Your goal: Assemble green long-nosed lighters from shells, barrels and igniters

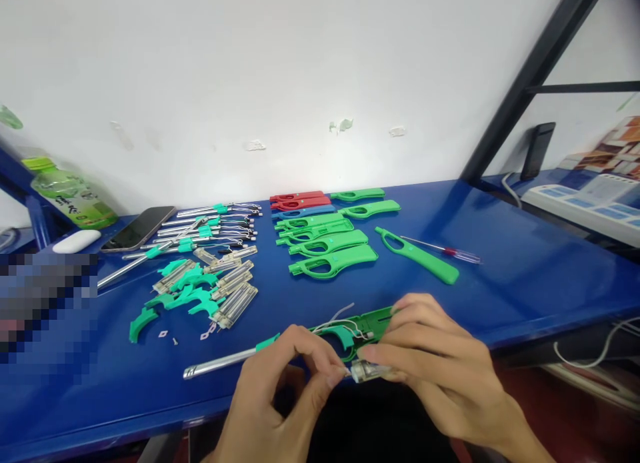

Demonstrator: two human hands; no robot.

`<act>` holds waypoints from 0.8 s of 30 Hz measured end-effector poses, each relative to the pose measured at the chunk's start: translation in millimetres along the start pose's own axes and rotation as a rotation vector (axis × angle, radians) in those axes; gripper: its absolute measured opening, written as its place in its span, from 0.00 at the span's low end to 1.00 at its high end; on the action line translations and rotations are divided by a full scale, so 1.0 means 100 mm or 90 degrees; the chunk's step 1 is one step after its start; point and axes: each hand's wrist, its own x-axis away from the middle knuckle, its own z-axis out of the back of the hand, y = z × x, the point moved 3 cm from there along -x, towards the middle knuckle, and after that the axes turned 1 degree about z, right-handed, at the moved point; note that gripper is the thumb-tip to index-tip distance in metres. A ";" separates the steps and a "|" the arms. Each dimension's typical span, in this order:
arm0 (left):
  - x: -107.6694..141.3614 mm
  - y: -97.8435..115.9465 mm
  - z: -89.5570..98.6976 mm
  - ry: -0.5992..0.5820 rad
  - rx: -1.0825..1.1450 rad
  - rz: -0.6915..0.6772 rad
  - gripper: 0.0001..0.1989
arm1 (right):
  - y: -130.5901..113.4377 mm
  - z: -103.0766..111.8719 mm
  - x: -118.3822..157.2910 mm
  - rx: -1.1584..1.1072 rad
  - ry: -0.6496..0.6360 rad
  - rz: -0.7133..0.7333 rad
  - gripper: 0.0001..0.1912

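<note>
My right hand [435,363] grips a clear lighter fuel tank [367,371] at the table's front edge, with its whitish end turned to the left. Thumb and forefinger of my left hand [295,383] are pinched together at that end; a tiny pale bit shows at the tips, too small to name. Just behind both hands lies an open green lighter shell [377,320], partly covered by my right fingers. In it are a teal trigger [340,333] and thin white wires [345,310]. A silver lighter tube [220,363] sticks out leftward, its middle hidden by my left hand.
Further left lie several clear fuel tanks [237,305], teal triggers [144,323] and wired metal tubes [200,235]. Green shells [345,258], red shells [300,200] and a screwdriver [460,254] lie behind. A phone [143,228] and a bottle [70,193] are far left.
</note>
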 end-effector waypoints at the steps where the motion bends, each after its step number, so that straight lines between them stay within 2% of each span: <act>1: 0.00 -0.01 0.00 -0.003 0.002 0.005 0.10 | 0.00 0.00 0.00 0.003 0.001 0.001 0.19; 4: 0.00 -0.01 -0.01 -0.012 0.010 -0.001 0.14 | 0.00 -0.01 0.00 0.022 0.001 0.002 0.20; 10: 0.00 -0.01 -0.01 0.021 0.031 0.007 0.21 | -0.01 -0.07 0.02 0.111 0.011 0.032 0.19; 16: -0.03 -0.01 0.00 -0.021 0.016 0.059 0.23 | -0.01 -0.10 0.02 0.182 0.011 0.056 0.19; 24: -0.11 0.01 0.02 -0.066 -0.026 0.022 0.23 | -0.04 -0.12 -0.02 0.196 0.006 0.059 0.20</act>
